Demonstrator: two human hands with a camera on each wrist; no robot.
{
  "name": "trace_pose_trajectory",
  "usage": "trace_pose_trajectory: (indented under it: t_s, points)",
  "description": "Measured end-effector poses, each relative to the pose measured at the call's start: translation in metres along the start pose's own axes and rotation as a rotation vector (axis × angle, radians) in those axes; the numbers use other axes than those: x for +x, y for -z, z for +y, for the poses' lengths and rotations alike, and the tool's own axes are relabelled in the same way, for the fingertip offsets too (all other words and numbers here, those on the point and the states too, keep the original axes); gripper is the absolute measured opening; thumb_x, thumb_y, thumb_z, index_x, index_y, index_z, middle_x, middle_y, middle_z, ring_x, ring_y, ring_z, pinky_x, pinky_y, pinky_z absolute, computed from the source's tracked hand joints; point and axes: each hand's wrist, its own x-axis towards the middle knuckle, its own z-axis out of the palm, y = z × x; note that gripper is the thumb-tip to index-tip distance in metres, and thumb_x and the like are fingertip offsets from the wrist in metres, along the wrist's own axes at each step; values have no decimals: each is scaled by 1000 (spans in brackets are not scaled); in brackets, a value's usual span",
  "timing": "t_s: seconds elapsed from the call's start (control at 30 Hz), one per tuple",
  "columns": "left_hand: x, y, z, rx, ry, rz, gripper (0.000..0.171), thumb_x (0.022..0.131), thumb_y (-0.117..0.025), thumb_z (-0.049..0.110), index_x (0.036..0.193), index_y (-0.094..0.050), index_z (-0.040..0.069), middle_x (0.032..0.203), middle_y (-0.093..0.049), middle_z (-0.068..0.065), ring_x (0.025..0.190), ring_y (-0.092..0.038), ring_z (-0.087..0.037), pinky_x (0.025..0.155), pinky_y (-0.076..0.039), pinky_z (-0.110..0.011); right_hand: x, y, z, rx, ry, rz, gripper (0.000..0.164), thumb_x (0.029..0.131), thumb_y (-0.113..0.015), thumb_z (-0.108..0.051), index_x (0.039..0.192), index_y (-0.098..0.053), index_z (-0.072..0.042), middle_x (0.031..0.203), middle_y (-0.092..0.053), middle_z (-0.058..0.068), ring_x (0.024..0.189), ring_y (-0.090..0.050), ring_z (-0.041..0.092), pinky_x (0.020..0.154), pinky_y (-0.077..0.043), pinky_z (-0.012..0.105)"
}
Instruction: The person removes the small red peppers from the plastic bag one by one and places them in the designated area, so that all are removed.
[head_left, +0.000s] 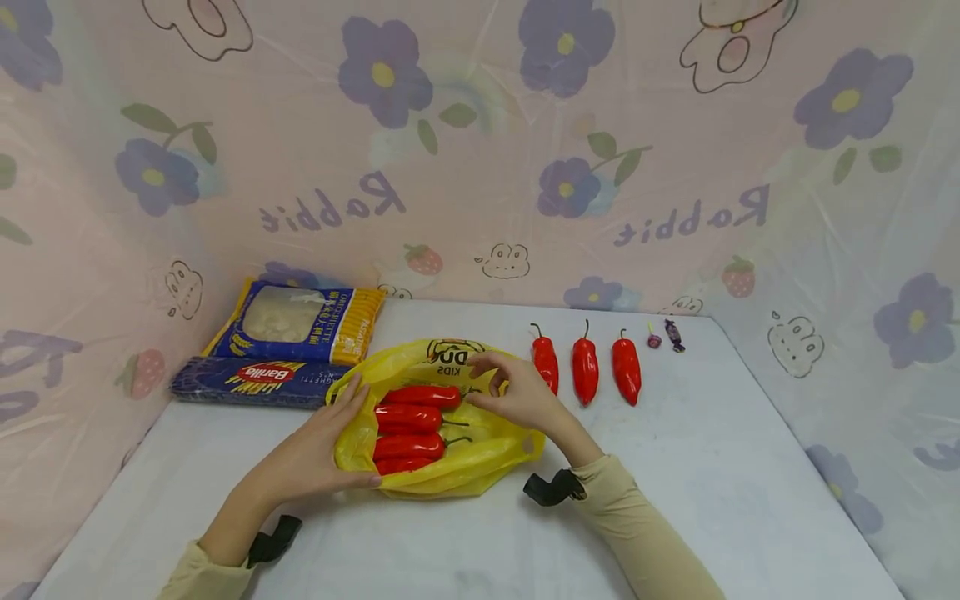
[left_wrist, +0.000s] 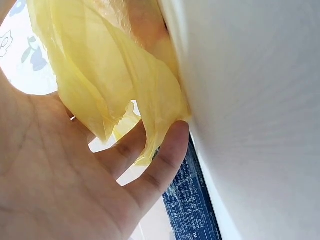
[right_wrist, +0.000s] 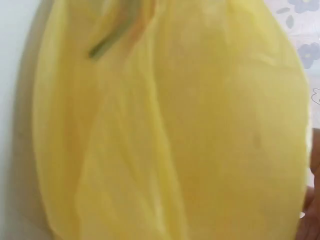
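A yellow plastic bag (head_left: 480, 479) lies with its mouth turned up, several red chili peppers (head_left: 408, 419) side by side inside, their green stems pointing right. My left hand (head_left: 322, 446) rests against the bag's left side, fingers along the far rim and thumb along the near one. In the left wrist view, part of the yellow bag (left_wrist: 100, 75) hangs among the spread fingers (left_wrist: 167, 155). Over the bag's right side is my right hand (head_left: 517, 396), thumb and forefinger apart beside the stem of the farthest pepper. Yellow film fills most of the right wrist view.
Three more red peppers (head_left: 585, 371) lie behind and right of the bag. Beyond them are a small lollipop (head_left: 654, 340) and a dark wrapped candy (head_left: 676, 336). A blue spaghetti pack (head_left: 251, 383) and an orecchiette pasta bag (head_left: 296, 321) lie at left. Patterned cloth walls surround the white table (head_left: 712, 492).
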Motion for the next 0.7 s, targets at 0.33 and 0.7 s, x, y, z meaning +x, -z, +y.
trace_pose_trajectory:
  t_s: [0.33,0.7]
  points:
    - [-3,-3,0,-6,5,-12,132,74,-80,78,171,-20,10,180,-5,-8,155,-25,-55,118,-28,-77,-2,-36,10,-132,74,-64,49,93,-82,-16,138,-68,-1,128,-75,9,113,-66,29,97,-55,44]
    - [0,0,2,25,5,-6,133,74,-78,81,171,-20,11,180,-5,-7,156,-23,-54,121,-26,-74,3,-43,16,-118,-9,-34,48,92,-84,-14,137,-70,-7,138,-72,8,128,-63,30,112,-49,49]
